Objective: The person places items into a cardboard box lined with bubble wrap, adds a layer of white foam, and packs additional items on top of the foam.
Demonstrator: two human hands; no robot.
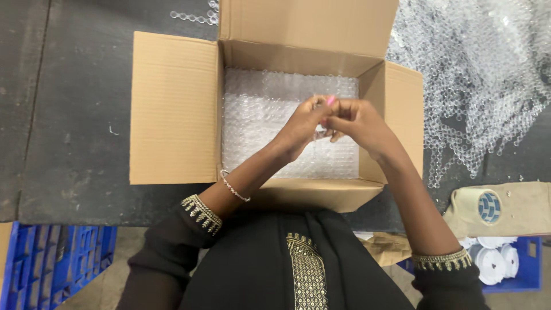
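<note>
Both hands meet over the open cardboard box point(175, 109), which sits on a dark table point(74, 143). The left hand point(301, 129) and the right hand point(359, 123) have their fingertips pinched close together around something very small and clear point(320, 133). It is too tiny and too hidden by the fingers to tell what it is. Under the hands, the bottom of the box is lined with bubble wrap point(258, 115). The four flaps of the box stand open. To the right of the box, a big heap of clear plastic pieces point(482, 74) lies on the table, and its top is cut off by the edge. Lower right, a tan cloth bag point(516, 209) lies above a blue crate point(531, 270) with white round spools point(493, 261). Another blue crate point(51, 264) shows at lower left, partly cut off.
</note>
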